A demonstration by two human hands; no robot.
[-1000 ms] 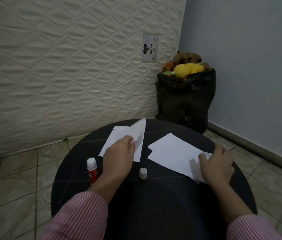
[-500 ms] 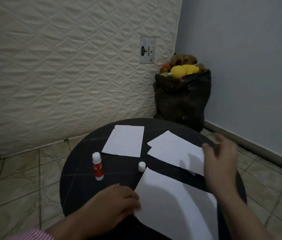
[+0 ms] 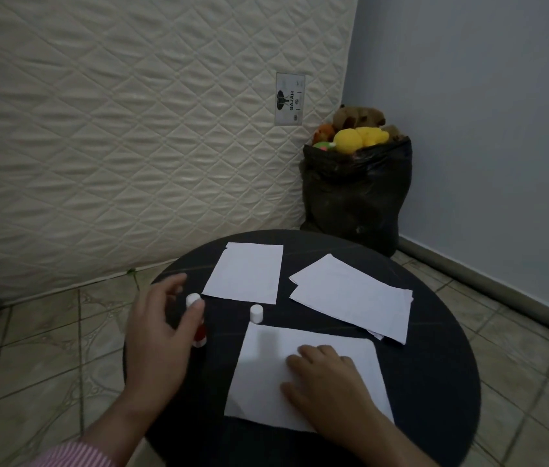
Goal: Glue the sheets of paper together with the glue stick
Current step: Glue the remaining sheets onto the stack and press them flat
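In the head view, the glue stick (image 3: 198,323) stands upright near the left edge of the round black table (image 3: 434,392). The left hand (image 3: 158,335) is spread around it with fingers wide, a fingertip touching the white top; no closed hold is seen. The stick could be tipped off the edge if it is nudged before being grasped. The near sheet (image 3: 266,372) is pressed flat by the open right hand (image 3: 325,379); it could slide or crease if that pressure is lifted during gluing. The glue may dry, since the loose white cap (image 3: 256,313) stands apart.

Counted: one glue stick, one cap, one near sheet, one far sheet (image 3: 246,273), and a right-hand stack (image 3: 350,294) whose number of sheets cannot be told.
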